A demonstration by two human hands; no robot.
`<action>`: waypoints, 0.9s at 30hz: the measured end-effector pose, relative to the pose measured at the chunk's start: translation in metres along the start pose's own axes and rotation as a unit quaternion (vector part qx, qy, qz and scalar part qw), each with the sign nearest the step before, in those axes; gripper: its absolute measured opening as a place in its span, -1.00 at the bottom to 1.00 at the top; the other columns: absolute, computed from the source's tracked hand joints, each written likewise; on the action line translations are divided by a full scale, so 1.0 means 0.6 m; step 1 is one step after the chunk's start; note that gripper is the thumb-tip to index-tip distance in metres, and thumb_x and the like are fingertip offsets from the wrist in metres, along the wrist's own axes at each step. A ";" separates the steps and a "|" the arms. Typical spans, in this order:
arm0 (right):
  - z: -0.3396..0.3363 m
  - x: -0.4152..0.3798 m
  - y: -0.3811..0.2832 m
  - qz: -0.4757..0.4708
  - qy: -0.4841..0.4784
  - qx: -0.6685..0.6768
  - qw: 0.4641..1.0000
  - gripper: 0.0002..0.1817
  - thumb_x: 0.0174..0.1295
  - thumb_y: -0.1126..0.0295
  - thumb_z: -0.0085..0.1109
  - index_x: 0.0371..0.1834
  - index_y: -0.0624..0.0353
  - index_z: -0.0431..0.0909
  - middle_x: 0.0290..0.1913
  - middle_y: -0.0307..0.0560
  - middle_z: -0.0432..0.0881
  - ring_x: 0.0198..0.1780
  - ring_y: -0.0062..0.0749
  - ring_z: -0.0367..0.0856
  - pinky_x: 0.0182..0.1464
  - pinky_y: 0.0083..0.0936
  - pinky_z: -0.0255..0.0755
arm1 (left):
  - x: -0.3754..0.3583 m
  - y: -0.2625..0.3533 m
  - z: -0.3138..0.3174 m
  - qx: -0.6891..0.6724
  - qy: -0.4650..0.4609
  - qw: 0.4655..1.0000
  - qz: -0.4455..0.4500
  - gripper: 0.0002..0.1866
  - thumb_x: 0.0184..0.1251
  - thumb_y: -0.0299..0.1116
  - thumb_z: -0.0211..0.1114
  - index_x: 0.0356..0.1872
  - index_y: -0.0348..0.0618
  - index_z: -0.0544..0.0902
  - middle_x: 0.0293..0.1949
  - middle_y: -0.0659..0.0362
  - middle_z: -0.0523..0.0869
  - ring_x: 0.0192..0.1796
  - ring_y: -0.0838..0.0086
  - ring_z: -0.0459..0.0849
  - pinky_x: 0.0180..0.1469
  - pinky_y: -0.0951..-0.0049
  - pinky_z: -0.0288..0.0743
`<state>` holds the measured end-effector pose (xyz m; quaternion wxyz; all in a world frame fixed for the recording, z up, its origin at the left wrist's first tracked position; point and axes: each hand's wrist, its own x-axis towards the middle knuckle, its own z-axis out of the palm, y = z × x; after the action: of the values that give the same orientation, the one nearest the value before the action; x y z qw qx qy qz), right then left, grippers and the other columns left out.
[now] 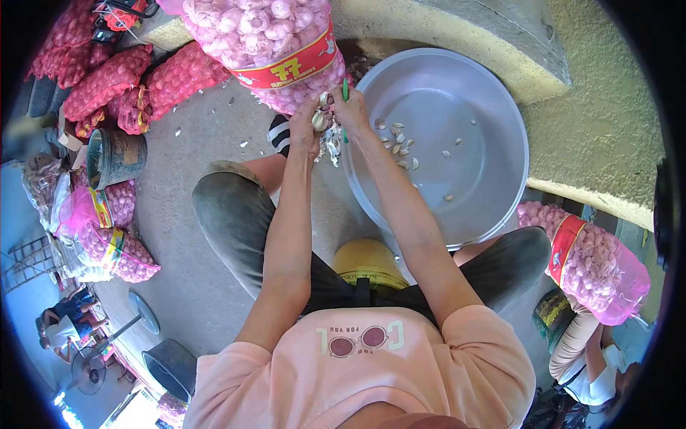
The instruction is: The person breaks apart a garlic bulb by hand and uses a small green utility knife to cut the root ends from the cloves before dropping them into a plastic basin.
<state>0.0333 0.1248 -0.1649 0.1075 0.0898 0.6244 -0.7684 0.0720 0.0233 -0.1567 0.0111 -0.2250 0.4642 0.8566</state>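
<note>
Pinched in the fingers of my left hand (307, 130) is a partly broken garlic bulb (319, 120), with purplish cloves showing. My right hand (351, 113) is right beside it, closed round a slim green tool (345, 89) that sticks out above and below the fist; its working end cannot be made out. Both hands meet at the left rim of a wide grey basin (471, 93). Loose garlic cloves (399, 138) lie inside it, mostly on the left. White garlic peelings (331, 145) are on the ground under my hands.
A big mesh sack of garlic (261, 36) stands just ahead. More red sacks (107, 82) lie at the left, near a dark bucket (118, 157). A yellow bucket (368, 261) is between my legs. Another person (593, 372) sits at the right by a garlic sack (589, 261).
</note>
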 end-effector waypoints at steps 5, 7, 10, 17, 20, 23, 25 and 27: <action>-0.009 -0.005 0.006 -0.122 -0.078 -0.010 0.989 -0.73 0.20 0.24 0.23 -0.21 0.24 0.62 -0.49 -0.22 0.60 -0.48 -0.64 0.53 -0.42 -0.64 0.40 | 0.007 -0.006 -0.012 -0.046 0.042 0.996 -0.064 -0.75 0.28 -0.17 0.24 -0.18 -0.10 0.54 -0.39 0.25 0.60 -0.44 0.53 0.59 -0.42 0.53 0.51; -0.007 -0.003 0.013 -0.104 -0.058 -0.034 0.992 -0.72 0.18 0.25 0.26 -0.20 0.25 0.62 -0.49 -0.21 0.61 -0.48 -0.64 0.54 -0.43 -0.63 0.41 | 0.006 -0.004 -0.007 -0.093 0.042 0.992 -0.078 -0.78 0.26 -0.19 0.25 -0.17 -0.05 0.54 -0.36 0.27 0.60 -0.39 0.54 0.60 -0.41 0.52 0.50; 0.001 -0.010 0.001 -0.082 -0.007 -0.072 0.994 -0.70 0.10 0.23 0.30 -0.26 0.26 0.63 -0.52 -0.14 0.62 -0.50 -0.60 0.54 -0.44 -0.54 0.41 | -0.004 -0.004 0.007 -0.030 0.045 0.998 -0.023 -0.80 0.25 -0.25 0.26 -0.22 -0.13 0.55 -0.41 0.25 0.60 -0.48 0.56 0.58 -0.46 0.53 0.54; 0.010 -0.025 -0.033 -0.164 0.020 -0.212 0.963 -0.71 0.10 0.25 0.20 -0.48 0.34 0.56 -0.62 0.16 0.54 -0.57 -0.20 0.58 -0.45 -0.29 0.37 | 0.004 -0.008 -0.012 -0.035 0.033 0.999 -0.013 -0.78 0.21 -0.33 0.29 -0.17 -0.17 0.57 -0.38 0.23 0.63 -0.46 0.55 0.60 -0.52 0.57 0.52; 0.000 -0.017 -0.032 -0.169 0.003 -0.243 0.955 -0.73 0.10 0.28 0.16 -0.48 0.33 0.56 -0.60 0.22 0.53 -0.55 -0.05 0.59 -0.44 -0.25 0.38 | -0.004 0.000 -0.005 0.002 0.054 0.999 0.004 -0.72 0.20 -0.35 0.29 -0.09 -0.21 0.57 -0.34 0.20 0.66 -0.46 0.56 0.61 -0.51 0.60 0.51; -0.005 -0.008 -0.023 -0.190 0.004 -0.245 0.951 -0.73 0.10 0.27 0.15 -0.47 0.32 0.56 -0.60 0.24 0.52 -0.52 -0.01 0.60 -0.43 -0.23 0.40 | -0.004 -0.001 -0.003 0.057 0.055 0.997 0.011 -0.66 0.20 -0.34 0.29 -0.02 -0.24 0.56 -0.30 0.18 0.67 -0.45 0.57 0.61 -0.50 0.61 0.50; -0.004 0.000 -0.012 -0.198 0.014 -0.247 0.949 -0.73 0.10 0.28 0.15 -0.48 0.32 0.55 -0.59 0.24 0.52 -0.52 -0.01 0.60 -0.43 -0.23 0.40 | -0.002 -0.004 -0.006 0.075 0.043 0.996 0.017 -0.64 0.20 -0.35 0.29 0.00 -0.25 0.56 -0.28 0.18 0.68 -0.42 0.58 0.62 -0.48 0.60 0.51; -0.001 0.002 -0.009 -0.206 0.023 -0.247 0.947 -0.73 0.11 0.28 0.14 -0.48 0.33 0.54 -0.59 0.25 0.52 -0.51 0.00 0.60 -0.43 -0.24 0.41 | 0.003 -0.006 -0.008 0.070 0.043 0.996 0.026 -0.65 0.20 -0.35 0.29 0.00 -0.24 0.56 -0.28 0.19 0.67 -0.42 0.58 0.62 -0.48 0.59 0.51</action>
<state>0.0307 0.1266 -0.1601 -0.0484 -0.0527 0.8018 -0.5932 0.0732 0.0214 -0.1625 -0.0155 -0.2476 0.5290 0.8116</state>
